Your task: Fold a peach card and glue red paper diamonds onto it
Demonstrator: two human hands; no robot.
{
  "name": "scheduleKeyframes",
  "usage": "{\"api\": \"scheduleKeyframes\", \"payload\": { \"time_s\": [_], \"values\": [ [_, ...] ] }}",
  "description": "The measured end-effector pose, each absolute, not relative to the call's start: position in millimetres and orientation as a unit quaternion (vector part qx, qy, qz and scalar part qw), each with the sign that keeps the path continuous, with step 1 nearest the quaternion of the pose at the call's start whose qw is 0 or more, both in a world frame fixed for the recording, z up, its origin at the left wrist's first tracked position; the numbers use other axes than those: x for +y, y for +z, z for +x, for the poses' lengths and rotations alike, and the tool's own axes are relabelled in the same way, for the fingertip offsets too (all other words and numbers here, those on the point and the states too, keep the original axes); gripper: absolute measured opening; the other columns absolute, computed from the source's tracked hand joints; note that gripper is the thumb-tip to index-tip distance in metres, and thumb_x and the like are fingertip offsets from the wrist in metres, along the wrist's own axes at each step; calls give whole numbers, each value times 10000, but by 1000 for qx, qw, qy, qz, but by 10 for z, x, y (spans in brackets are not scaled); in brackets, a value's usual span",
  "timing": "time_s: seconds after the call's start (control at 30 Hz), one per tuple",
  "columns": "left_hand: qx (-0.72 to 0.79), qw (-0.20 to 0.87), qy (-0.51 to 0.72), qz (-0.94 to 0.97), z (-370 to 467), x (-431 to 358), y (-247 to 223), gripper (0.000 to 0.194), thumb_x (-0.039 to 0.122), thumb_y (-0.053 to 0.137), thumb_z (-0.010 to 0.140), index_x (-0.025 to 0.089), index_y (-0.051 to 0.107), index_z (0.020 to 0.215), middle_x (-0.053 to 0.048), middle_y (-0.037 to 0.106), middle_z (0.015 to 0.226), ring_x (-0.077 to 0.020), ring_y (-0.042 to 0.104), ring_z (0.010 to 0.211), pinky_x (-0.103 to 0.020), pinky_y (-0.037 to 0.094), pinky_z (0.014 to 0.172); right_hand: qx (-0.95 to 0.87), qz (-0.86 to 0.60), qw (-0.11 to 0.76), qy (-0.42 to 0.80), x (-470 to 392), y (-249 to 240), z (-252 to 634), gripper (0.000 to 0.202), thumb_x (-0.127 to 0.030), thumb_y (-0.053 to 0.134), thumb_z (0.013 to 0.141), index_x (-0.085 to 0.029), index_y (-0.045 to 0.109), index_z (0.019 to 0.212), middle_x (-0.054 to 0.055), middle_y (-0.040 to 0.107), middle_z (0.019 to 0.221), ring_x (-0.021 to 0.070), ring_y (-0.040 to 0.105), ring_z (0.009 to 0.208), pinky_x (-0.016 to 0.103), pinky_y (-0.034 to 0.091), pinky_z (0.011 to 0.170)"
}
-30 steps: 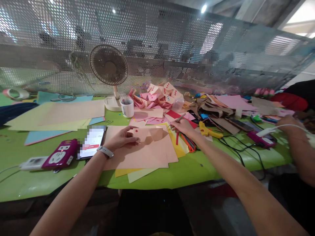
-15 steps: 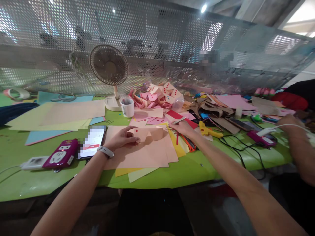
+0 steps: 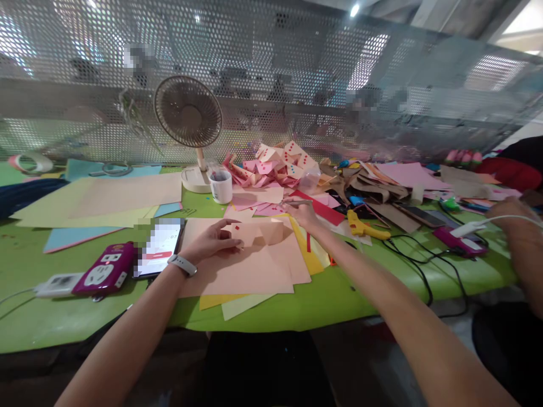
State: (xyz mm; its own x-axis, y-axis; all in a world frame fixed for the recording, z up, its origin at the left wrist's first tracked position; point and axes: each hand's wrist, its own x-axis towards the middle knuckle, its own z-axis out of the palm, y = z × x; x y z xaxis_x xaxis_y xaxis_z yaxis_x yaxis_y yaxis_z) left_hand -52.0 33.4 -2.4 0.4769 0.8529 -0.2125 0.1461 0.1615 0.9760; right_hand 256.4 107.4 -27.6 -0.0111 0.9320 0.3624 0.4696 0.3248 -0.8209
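My left hand (image 3: 218, 240) is closed on the left end of a small folded peach paper piece (image 3: 271, 232), which has a red square near its corner. The piece stands raised over larger peach sheets (image 3: 246, 277). Between the fingers of my right hand (image 3: 304, 212) is a slim grey tool that looks like tweezers (image 3: 299, 202). Its tip points left, over pink paper scraps (image 3: 271, 209) behind the folded piece. A red paper strip (image 3: 326, 209) lies just beyond that hand. What the tip touches is too small to tell.
A fan (image 3: 189, 113) and white cup (image 3: 221, 186) stand behind a phone (image 3: 163, 246) and purple power strip (image 3: 106, 268). Dotted folded papers (image 3: 280, 161) are heaped at the back. A yellow glue gun (image 3: 367, 226) and cables lie right, near another person's arm (image 3: 515, 237).
My right hand has moved back and left with the tool, from the folded piece's right edge to the pink scraps. My left hand keeps its hold on the folded piece.
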Motion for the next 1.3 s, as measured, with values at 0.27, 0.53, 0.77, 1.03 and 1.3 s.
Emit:
{"api": "scheduleKeyframes", "payload": {
  "time_s": [0.27, 0.53, 0.77, 1.03, 1.3],
  "values": [
    [429, 633, 278, 582, -507, 326, 11, 636, 360, 792, 715, 234, 474, 1252, 3, 659, 742, -173, 697, 717, -272, 545, 650, -687, -515, 452, 242, 1046, -410, 2525, 229, -380, 588, 815, -198, 664, 933, 46, 717, 956, 181, 658, 882, 299, 506, 794],
    [438, 632, 272, 579, -499, 331, 15, 662, 373, 800, 707, 232, 464, 1259, 2, 662, 766, -158, 688, 723, -257, 543, 655, -707, -516, 435, 211, 1113, -373, 2508, 212, -350, 586, 820, -198, 669, 943, 45, 716, 939, 192, 652, 872, 303, 499, 791],
    [438, 629, 269, 583, -499, 338, 6, 672, 380, 794, 707, 223, 455, 1265, 4, 657, 760, -152, 676, 697, -246, 528, 620, -724, -509, 419, 202, 1138, -325, 2495, 161, -305, 579, 829, -202, 686, 890, 57, 720, 961, 192, 654, 863, 323, 489, 866],
    [444, 626, 269, 582, -496, 323, 30, 662, 378, 794, 709, 225, 463, 1261, 10, 649, 738, -160, 678, 700, -256, 527, 624, -721, -506, 414, 230, 1261, -367, 2507, 159, -289, 563, 821, -187, 670, 879, 37, 705, 863, 158, 654, 769, 261, 515, 700],
    [447, 625, 268, 581, -498, 326, 24, 667, 379, 792, 712, 228, 454, 1267, 3, 657, 761, -152, 672, 701, -245, 528, 615, -725, -496, 405, 255, 1375, -389, 2582, 144, -292, 616, 793, -194, 681, 874, 38, 712, 846, 164, 667, 805, 254, 519, 705]
  ]
}}
